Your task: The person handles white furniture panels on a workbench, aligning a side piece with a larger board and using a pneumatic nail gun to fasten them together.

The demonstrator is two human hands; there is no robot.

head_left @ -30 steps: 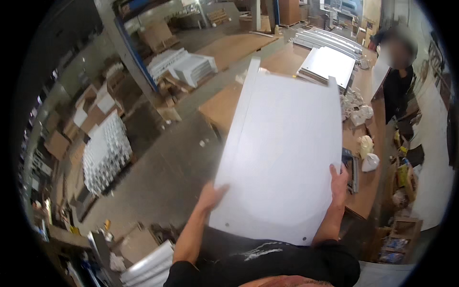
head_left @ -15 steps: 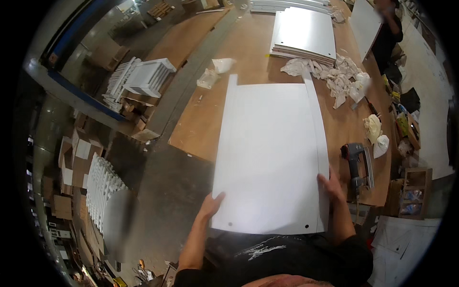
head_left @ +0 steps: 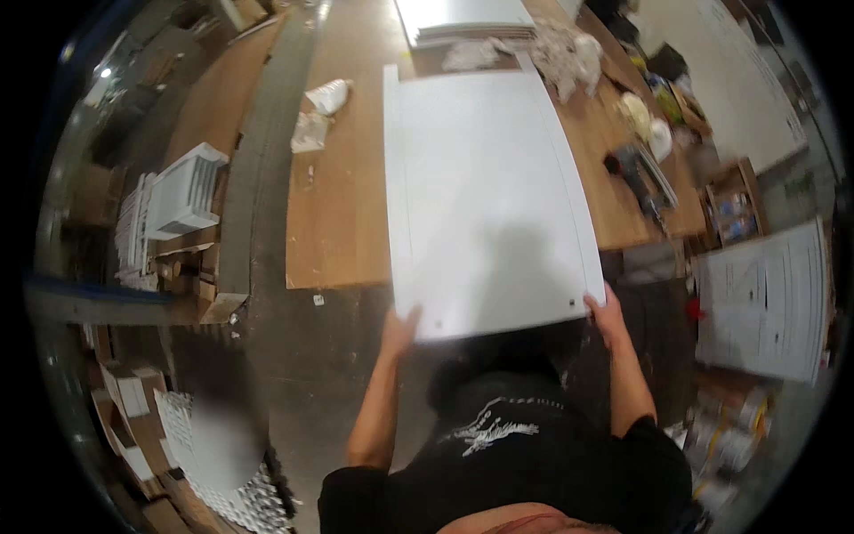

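Note:
A large white panel point(head_left: 480, 196) with a narrow leg standing out at each far corner stretches away from me over the wooden table point(head_left: 338, 205). Its near end juts past the table's front edge, and two small holes show near that end. My left hand point(head_left: 403, 329) grips the near left corner, thumb on top. At the near right corner my right hand point(head_left: 607, 316) holds the panel's edge, also with the thumb above. The fingers underneath are hidden by the panel.
A nail gun point(head_left: 636, 178) lies on the table to the right, near pale bags point(head_left: 636, 116). Two plastic bags point(head_left: 325, 96) are at the left. Beyond the panel lie crumpled wrapping point(head_left: 569, 62) and a stack of white panels point(head_left: 463, 13). White frames point(head_left: 185, 191) stand farther left.
My right hand has shifted along the panel's edge to the near right corner. The left hand stays near its corner. The whole view has turned, and the co-worker at the far right no longer shows.

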